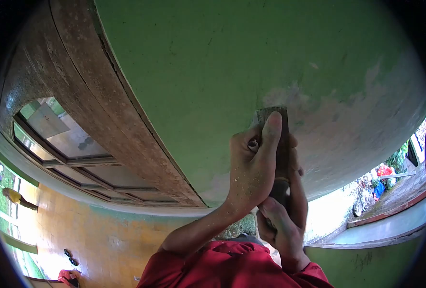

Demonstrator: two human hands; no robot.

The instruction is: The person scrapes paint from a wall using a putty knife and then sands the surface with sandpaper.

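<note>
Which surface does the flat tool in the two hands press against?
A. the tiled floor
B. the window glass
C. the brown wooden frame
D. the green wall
D: the scraper, gripped by the left hand and the right hand, has its blade on the green wall, at a worn patch.

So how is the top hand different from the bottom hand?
The left hand is higher, one finger stretched along the scraper blade near the green wall. The right hand is lower, curled round the dark handle. Both grip the same scraper and look dusty.
</note>
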